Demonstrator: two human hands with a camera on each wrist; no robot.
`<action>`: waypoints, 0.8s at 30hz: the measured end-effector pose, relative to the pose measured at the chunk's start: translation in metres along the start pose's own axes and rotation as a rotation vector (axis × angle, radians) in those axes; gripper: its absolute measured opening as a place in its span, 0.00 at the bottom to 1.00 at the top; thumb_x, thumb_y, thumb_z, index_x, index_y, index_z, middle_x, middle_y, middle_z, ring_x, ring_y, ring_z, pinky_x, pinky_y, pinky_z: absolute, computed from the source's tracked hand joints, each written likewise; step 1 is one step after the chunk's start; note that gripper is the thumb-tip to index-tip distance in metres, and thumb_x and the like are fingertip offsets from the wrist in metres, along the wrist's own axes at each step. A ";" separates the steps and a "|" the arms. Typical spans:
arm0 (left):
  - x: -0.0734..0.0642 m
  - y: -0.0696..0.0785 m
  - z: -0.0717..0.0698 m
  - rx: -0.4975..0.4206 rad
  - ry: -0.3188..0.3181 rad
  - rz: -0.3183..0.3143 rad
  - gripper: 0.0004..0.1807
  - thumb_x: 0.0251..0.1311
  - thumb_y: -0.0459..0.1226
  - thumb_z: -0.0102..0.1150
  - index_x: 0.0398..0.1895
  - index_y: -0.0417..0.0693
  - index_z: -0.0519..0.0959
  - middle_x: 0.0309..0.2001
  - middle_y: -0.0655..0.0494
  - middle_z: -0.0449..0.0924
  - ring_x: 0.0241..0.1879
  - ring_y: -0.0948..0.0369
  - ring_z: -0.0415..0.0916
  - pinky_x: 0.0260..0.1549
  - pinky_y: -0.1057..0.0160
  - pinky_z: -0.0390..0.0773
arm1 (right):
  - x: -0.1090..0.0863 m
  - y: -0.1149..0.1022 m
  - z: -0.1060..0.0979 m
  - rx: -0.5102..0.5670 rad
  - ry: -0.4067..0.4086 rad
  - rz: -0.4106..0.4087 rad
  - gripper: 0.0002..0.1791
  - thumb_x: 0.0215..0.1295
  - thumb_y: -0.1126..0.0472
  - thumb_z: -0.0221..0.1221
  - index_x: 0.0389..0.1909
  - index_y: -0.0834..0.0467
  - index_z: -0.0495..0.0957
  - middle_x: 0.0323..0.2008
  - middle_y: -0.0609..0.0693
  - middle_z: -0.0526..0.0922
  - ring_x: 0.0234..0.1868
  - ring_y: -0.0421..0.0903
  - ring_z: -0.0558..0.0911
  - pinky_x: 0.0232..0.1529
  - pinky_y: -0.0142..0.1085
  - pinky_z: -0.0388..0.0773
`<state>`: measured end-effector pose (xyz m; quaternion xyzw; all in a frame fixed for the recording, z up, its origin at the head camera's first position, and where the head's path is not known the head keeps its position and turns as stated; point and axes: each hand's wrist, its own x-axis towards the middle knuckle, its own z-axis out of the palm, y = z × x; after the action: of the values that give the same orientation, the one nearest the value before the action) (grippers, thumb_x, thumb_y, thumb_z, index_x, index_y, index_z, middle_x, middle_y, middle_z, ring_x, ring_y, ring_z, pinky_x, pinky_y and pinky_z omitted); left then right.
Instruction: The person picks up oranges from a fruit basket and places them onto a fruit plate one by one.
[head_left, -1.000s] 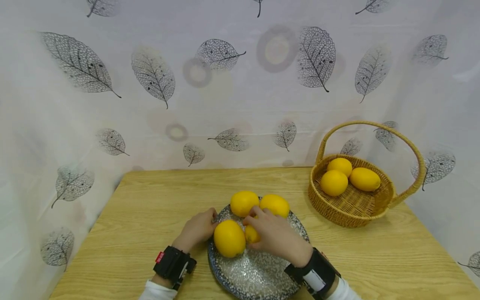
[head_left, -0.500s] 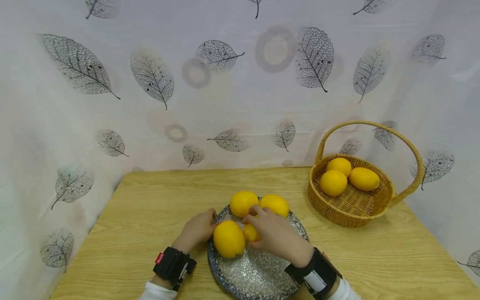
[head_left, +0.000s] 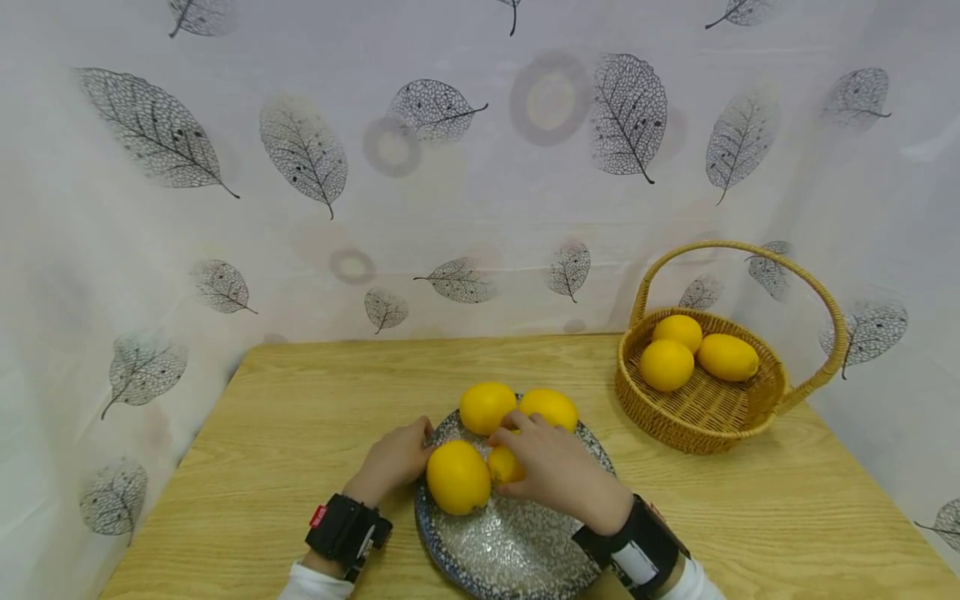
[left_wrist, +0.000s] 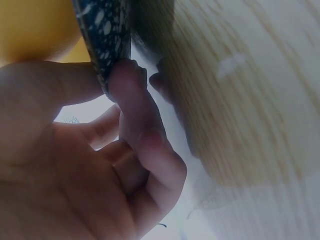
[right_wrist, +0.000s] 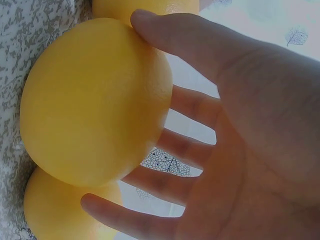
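Shifted a touch rightward since half a second ago: only the right hand (head_left: 558,471) with its wristband (head_left: 637,546) and, barely, the yellow fruit (right_wrist: 95,100) under it. No visible change elsewhere. Cupping that fruit on the speckled plate (head_left: 525,550), thumb against one side, other fingers spread round behind, palm clear of the skin in the right wrist view. Probably held by fingers and thumb to stop rolling on a glazed surface. Pinching the plate's rim with the left hand, (head_left: 393,458) thumb along the inner face, index finger beneath; likely for steadying against sliding. Cannot tell whether lifted at that edge. Just right of the left hand, between both hands, a near fruit (head_left: 458,477), close to the rim, perhaps checked by the upturned edge. Just beyond the right hand, a far-left fruit (head_left: 487,408) and a far-right fruit (head_left: 550,408), side by side near the far rim, probably braced there; contact unclear behind knuckles. Farther off, right of the right hand, a wicker basket (head_left: 675,427) with three fruits (head_left: 667,365) bunched toward its far side, likely kept in by the low wall. Under everything, wooden table (head_left: 262,433).
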<state>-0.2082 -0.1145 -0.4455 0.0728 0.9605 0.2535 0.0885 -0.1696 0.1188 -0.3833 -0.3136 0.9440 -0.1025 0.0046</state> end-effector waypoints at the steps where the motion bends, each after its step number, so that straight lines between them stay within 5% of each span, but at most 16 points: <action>1: 0.000 0.000 0.000 0.000 0.000 -0.001 0.11 0.61 0.41 0.57 0.42 0.44 0.76 0.27 0.51 0.78 0.23 0.59 0.69 0.22 0.63 0.67 | 0.000 0.000 0.000 -0.002 -0.002 0.002 0.30 0.48 0.44 0.70 0.52 0.50 0.80 0.52 0.51 0.78 0.46 0.49 0.77 0.39 0.44 0.80; 24: 0.001 0.001 -0.001 -0.022 -0.025 -0.029 0.11 0.61 0.41 0.57 0.43 0.44 0.76 0.27 0.51 0.77 0.24 0.58 0.69 0.22 0.63 0.66 | -0.003 0.002 -0.008 -0.012 0.021 -0.021 0.27 0.49 0.47 0.70 0.50 0.52 0.80 0.50 0.51 0.79 0.43 0.48 0.77 0.38 0.43 0.79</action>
<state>-0.2093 -0.1142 -0.4441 0.0608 0.9575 0.2618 0.1048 -0.1695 0.1239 -0.3759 -0.3226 0.9412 -0.1002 -0.0086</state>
